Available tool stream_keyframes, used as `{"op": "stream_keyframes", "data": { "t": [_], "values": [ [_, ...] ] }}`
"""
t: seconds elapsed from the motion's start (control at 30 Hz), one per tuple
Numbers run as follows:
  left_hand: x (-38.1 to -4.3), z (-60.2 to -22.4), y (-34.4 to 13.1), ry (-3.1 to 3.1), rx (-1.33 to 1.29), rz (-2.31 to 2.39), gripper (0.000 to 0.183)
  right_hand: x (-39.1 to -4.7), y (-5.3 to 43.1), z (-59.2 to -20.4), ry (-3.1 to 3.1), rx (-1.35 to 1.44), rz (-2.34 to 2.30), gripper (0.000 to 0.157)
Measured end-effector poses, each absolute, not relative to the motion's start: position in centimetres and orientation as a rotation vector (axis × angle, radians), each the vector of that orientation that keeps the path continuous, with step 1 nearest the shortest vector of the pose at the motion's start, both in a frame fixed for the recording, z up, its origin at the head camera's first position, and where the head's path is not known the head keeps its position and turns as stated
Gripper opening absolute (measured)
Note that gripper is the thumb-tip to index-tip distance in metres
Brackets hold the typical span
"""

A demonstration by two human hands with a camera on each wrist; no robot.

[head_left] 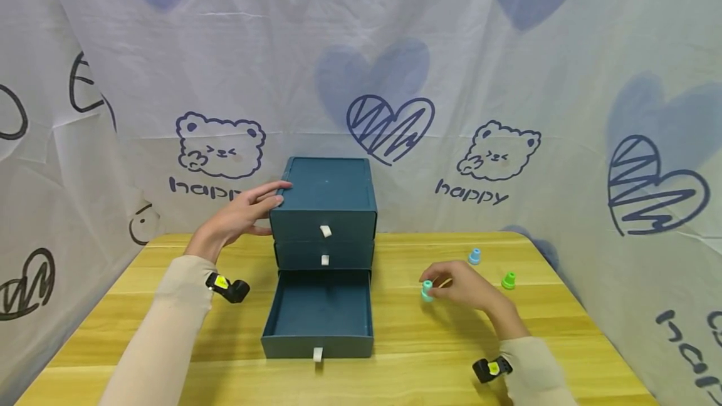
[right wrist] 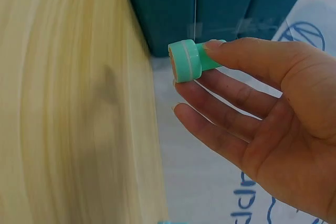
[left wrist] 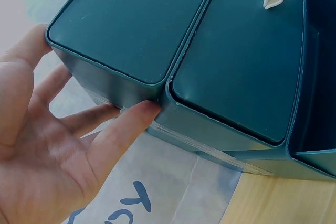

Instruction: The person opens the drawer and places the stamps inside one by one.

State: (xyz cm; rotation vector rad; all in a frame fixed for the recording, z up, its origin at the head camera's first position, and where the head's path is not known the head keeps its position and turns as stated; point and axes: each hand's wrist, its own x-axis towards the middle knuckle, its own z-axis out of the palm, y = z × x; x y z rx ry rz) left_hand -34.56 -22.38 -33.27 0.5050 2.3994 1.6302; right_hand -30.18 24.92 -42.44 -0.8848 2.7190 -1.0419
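A dark teal three-drawer desktop cabinet [head_left: 329,183] stands on the table, its bottom drawer [head_left: 318,346] pulled out with a bare floor showing. My left hand [head_left: 242,215] rests against the cabinet's upper left side; in the left wrist view its fingers [left wrist: 118,140] are spread and fairly straight along that wall. Between thumb and fingers, my right hand [head_left: 465,287] pinches a small mint-green stamp [right wrist: 186,61] by its narrow knob, wide base downward. It is held above the table, to the right of the open drawer.
A blue stamp [head_left: 475,256] and a bright green stamp [head_left: 509,280] stand on the wooden table [head_left: 406,368] beyond the right hand. White drawer tabs [head_left: 325,230] stick out at the cabinet front. A printed cloth [head_left: 316,24] hangs behind the table and at its sides.
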Motion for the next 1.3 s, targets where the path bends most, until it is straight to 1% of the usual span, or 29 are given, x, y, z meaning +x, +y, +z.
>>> {"op": "stream_keyframes", "data": {
  "t": [0.57,0.93,1.3],
  "values": [
    [-34.7,-33.2,-22.3,2.378,0.494,1.644,0.059,-30.5,20.0,-42.2,2.646,-0.984,-1.007,0.019],
    [-34.7,-33.2,-22.4,2.379,0.486,1.643,0.06,-29.9,17.6,-40.8,2.636,-1.034,-1.027,0.018],
    [-34.5,-33.2,-22.3,2.374,0.503,1.657,0.06,-29.5,13.9,-39.4,2.601,-1.168,-0.981,0.019]
  ]
}}
